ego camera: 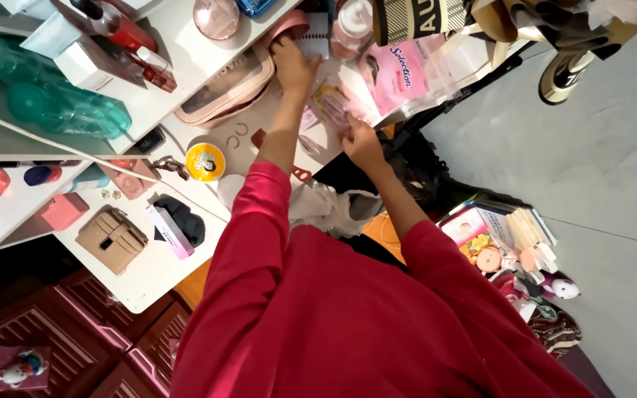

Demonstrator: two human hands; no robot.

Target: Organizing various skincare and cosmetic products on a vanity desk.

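Both my arms, in red sleeves, reach over a cluttered white table (160, 269). My left hand (293, 65) grips the lower edge of a small spiral pad (314, 38), which lies beside a pink see-through pouch (224, 90). My right hand (363, 141) is closer to me. Its fingers pinch a small pale pink sachet (331, 103) lying among other packets. A pink packet of cotton pads (401, 74) lies just beyond the sachet.
A yellow round tin (205, 161), a tan little box (112, 239), a slim pink-and-white box (170, 231) and a black cloth (189, 221) lie on the table. Teal bottles (64, 107) lie on a shelf to the left. Books and stationery (514, 236) are piled on the grey floor (613, 169), with a shoe (563, 75) beyond.
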